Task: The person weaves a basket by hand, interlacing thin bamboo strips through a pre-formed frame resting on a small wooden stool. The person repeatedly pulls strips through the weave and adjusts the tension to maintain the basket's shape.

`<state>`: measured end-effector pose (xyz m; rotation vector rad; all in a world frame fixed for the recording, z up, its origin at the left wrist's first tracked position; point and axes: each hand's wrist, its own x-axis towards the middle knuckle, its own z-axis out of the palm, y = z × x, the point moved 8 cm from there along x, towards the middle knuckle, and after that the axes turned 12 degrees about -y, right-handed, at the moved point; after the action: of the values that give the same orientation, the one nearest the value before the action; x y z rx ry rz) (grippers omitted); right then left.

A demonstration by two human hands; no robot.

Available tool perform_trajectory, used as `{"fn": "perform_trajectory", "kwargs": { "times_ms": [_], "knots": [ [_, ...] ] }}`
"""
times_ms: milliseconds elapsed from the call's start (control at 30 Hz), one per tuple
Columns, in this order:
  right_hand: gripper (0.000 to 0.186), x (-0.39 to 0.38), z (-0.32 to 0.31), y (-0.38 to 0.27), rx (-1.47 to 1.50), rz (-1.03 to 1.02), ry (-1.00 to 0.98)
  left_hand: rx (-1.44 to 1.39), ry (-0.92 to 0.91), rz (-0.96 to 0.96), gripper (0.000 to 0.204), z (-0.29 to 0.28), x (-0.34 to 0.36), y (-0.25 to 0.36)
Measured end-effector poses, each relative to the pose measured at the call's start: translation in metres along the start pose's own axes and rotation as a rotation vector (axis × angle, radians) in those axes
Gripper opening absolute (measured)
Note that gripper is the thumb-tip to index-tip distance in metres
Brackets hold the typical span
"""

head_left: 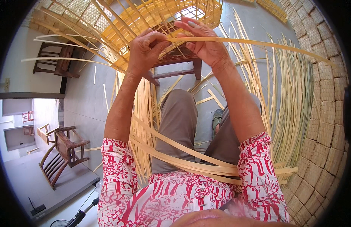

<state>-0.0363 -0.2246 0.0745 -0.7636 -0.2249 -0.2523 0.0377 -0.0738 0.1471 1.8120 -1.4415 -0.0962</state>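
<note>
My left hand (148,50) is closed, its thumb and fingers pinching one end of a long flat bamboo strip (254,41). The strip runs off to the right, bending downward toward its far end. It crosses my right hand (206,44), whose fingers are apart, with the thumb below the strip and the other fingers above it. Just beyond both hands is a partly woven yellow bamboo basket (115,28), with long loose stakes sticking out to the left. A dark wooden stool (177,58) stands under the basket.
Several bamboo strips (183,162) lie across my lap. On the floor, more strips (143,98) lie at left and a thick bundle of thin strips (292,90) at right. Stacked woven pieces (323,125) line the right side. Wooden chairs (67,145) are at left, near a fan (61,223).
</note>
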Motion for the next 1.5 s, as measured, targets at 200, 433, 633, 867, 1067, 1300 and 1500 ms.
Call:
{"fn": "perform_trajectory", "kwargs": {
  "times_ms": [200,433,633,867,1067,1300,1500],
  "knots": [
    [0.049,0.010,0.046,-0.015,-0.627,-0.033,-0.188,-0.209,-0.071,-0.081,0.011,-0.003,0.005,-0.013],
    [0.022,0.003,0.030,-0.016,-0.824,-0.120,0.078,-0.210,-0.070,-0.076,0.011,0.003,0.009,-0.019],
    [0.014,-0.022,0.010,0.028,0.141,-0.218,0.422,-0.106,0.129,-0.147,0.012,0.005,0.016,-0.028],
    [0.017,-0.021,0.045,0.028,-0.104,-0.187,0.318,0.511,0.244,-0.101,0.012,0.020,0.018,0.002],
    [0.034,-0.028,-0.012,0.004,-0.049,-0.099,0.550,0.710,0.039,-0.119,0.029,0.018,0.020,0.002],
    [0.014,-0.042,-0.041,-0.008,-0.153,0.030,0.609,0.679,-0.058,-0.087,0.038,-0.013,-0.055,0.007],
    [0.015,-0.057,-0.045,0.014,-0.141,0.036,0.555,0.340,0.323,-0.003,0.031,-0.027,-0.109,0.024]
  ]
}}
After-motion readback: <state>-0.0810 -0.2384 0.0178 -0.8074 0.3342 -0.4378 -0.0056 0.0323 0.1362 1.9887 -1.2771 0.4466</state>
